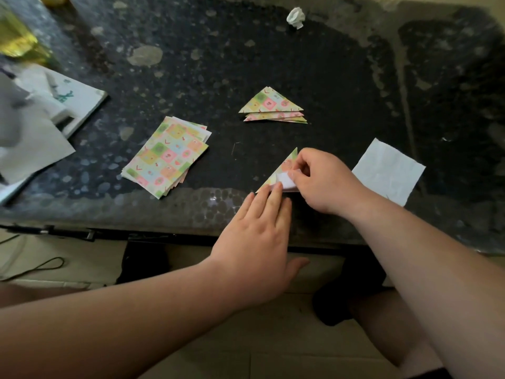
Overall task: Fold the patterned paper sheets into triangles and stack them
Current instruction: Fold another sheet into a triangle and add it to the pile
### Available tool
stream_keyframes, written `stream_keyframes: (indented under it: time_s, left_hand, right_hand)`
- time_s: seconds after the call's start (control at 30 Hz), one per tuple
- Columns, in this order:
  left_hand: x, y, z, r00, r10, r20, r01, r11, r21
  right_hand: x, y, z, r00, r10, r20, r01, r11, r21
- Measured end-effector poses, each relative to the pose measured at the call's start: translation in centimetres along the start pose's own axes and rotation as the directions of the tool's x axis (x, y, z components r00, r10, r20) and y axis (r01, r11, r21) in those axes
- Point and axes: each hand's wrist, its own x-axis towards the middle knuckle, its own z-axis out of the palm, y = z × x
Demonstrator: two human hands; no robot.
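A patterned sheet (284,168) lies partly folded into a triangle near the table's front edge. My left hand (259,228) presses its lower corner flat with straight fingers. My right hand (325,179) pinches a white flap of the same sheet, bending it over. Further back rests a stack of folded patterned triangles (272,106). To the left lies a pile of unfolded patterned sheets (166,157), fanned slightly.
The dark speckled table (218,64) holds a white square sheet (388,170) at the right, a crumpled white paper ball (296,17) at the back, and white papers and a booklet (68,97) at the left. A yellow-green object (16,36) stands far left.
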Motion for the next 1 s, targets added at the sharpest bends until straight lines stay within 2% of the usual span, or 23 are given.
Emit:
stream_keyframes:
  time_s: [0.1, 0.37, 0.57, 1.0]
  left_hand:
    - [0.08, -0.24, 0.02, 0.996, 0.002, -0.094, -0.010, 0.997, -0.082]
    - [0.15, -0.12, 0.19, 0.972, 0.037, -0.230, -0.068, 0.989, -0.128]
    - [0.31, -0.19, 0.40, 0.999, -0.032, -0.026, 0.030, 0.996, -0.080]
    - [0.30, -0.30, 0.43, 0.999, -0.013, 0.042, 0.013, 1.000, -0.019]
  right_hand:
    - [-0.02, -0.11, -0.01, 1.000, 0.018, 0.015, -0.018, 1.000, 0.007]
    - [-0.07, -0.03, -0.15, 0.999, 0.028, 0.020, -0.029, 0.999, 0.046]
    - [-0.40, 0.17, 0.20, 0.999, -0.024, -0.029, 0.026, 0.996, 0.086]
    - [-0.31, 0.39, 0.55, 0.998, -0.017, -0.064, 0.023, 0.995, 0.099]
